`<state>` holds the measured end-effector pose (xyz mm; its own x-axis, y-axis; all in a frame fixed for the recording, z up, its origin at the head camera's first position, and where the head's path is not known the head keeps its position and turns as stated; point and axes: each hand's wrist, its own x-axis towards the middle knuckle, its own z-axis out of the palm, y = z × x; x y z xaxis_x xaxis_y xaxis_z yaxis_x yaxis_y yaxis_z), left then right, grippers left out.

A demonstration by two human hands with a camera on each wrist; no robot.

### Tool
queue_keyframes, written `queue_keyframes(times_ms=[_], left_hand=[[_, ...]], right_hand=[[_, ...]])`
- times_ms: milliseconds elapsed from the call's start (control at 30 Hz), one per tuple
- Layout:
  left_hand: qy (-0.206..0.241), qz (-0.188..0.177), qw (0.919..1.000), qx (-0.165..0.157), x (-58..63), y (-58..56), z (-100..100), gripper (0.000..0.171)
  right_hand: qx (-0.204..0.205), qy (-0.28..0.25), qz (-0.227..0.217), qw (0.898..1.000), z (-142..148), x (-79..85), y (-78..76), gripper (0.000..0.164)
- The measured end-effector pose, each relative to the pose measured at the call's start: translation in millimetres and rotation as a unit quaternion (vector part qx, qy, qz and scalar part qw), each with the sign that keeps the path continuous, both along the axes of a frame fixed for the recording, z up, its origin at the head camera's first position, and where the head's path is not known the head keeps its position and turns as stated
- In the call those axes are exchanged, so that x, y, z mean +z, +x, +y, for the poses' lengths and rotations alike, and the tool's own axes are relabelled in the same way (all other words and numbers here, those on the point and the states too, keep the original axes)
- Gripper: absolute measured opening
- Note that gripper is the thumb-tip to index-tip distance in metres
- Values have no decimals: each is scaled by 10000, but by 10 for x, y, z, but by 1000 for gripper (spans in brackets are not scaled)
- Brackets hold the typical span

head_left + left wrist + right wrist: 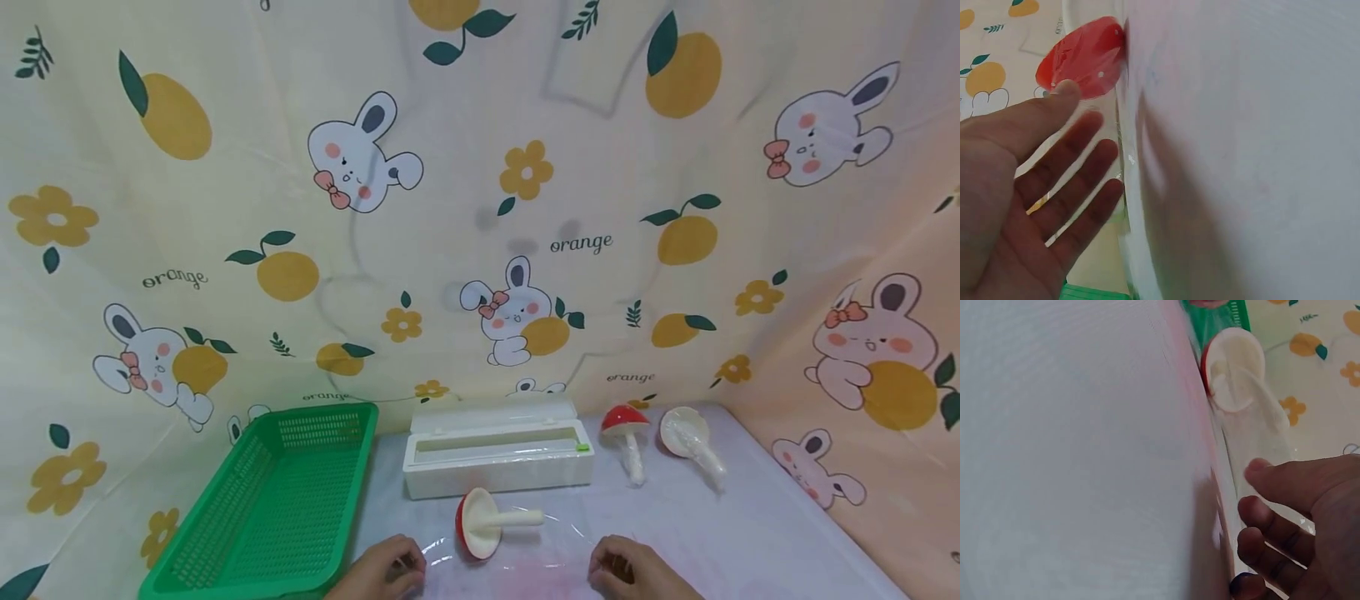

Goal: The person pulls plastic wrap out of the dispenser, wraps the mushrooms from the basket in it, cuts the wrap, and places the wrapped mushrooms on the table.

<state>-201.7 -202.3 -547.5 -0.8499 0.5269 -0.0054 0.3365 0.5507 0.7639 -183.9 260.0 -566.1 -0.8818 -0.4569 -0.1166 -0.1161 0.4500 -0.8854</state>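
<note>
A toy mushroom [480, 523] with a red cap and white stem lies on its side on a sheet of clear plastic film [536, 560], its stem pointing right. My left hand [386, 568] is at the film's left side; in the left wrist view the thumb and fingers are spread slightly apart near the red cap [1088, 59]. On the right side, my right hand [637, 568] is bent loosely at the film, with a gap between thumb and forefinger in the right wrist view. Whether fingertips touch the film is unclear.
Behind the mushroom stands a white cling film box [498, 479], lid raised, with a green slider. A green basket [352, 500] is at left. Two more mushrooms, one cap-up [625, 421] and one turned over [684, 429], lie at back right, apparently film-wrapped. A printed cloth [450, 108] hangs behind.
</note>
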Motion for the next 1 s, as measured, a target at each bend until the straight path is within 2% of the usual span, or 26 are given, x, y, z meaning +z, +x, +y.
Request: queue_keyframes(times_ms=[100, 200, 333, 467, 600, 667, 700, 800, 867, 1000], left_hand=[[70, 598, 9982, 10, 16, 10, -9, 11], [128, 982, 9949, 206, 46, 15, 5, 10], [84, 1031, 9928, 611, 102, 3, 63, 6], [82, 1139, 9884, 1005, 140, -33, 147, 5], [332, 793, 9863, 1409, 198, -68, 248, 6], [509, 564, 9846, 1575, 216, -65, 278, 10], [571, 392, 9840, 1641, 224, -66, 292, 13], [853, 293, 9809, 1723, 217, -69, 322, 16], [1068, 240, 9785, 1749, 205, -85, 348, 16], [1608, 174, 9703, 1801, 187, -161, 413, 17]], right_hand=[[54, 6, 202, 9998, 14, 7, -17, 15], [106, 12, 366, 9993, 27, 35, -46, 13], [128, -21, 610, 9981, 25, 102, -73, 12], [186, -120, 1166, 9929, 2, 156, -93, 12], [203, -193, 1669, 9856, -39, 196, -156, 8], [200, -256, 2036, 9785, -74, 207, -173, 5], [176, -269, 2177, 9755, -93, 214, -183, 4], [56, -310, 2593, 9653, -138, 237, -203, 8], [-114, -227, 2585, 9657, -157, 257, -225, 8], [-534, -44, 2111, 9760, -175, 303, -289, 9]])
